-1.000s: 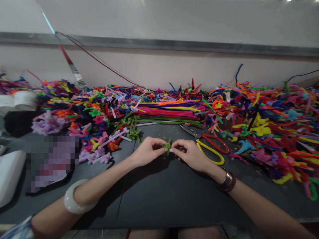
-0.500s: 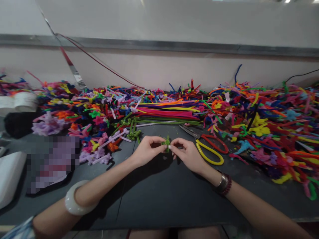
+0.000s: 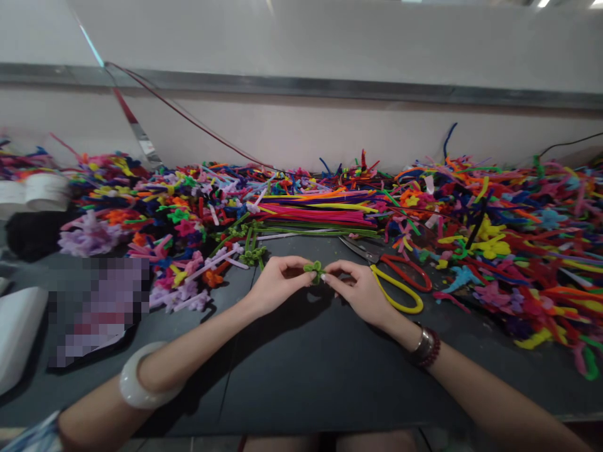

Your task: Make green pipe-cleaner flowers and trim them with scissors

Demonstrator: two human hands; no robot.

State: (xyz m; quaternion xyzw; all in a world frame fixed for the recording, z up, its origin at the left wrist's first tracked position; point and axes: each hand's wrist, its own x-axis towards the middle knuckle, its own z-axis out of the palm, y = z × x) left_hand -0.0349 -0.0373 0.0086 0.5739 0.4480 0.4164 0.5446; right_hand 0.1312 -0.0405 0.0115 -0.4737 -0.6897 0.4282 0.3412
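Left hand (image 3: 280,284) narrow, fingertips pinched on one side of a green pipe-cleaner flower (image 3: 315,271); right hand (image 3: 358,290) narrow too, fingertips pinched on the other side; flower between both hands, raised just above the table (image 3: 292,376); green sprigs (image 3: 253,255) just ahead of left hand; scissors (image 3: 398,285) with yellow and red handles just beside right hand, on the far side; heaped coloured pipe cleaners (image 3: 518,251) beyond both hands; white bangle (image 3: 146,376) on left wrist; beaded bracelet (image 3: 428,349) on right wrist.
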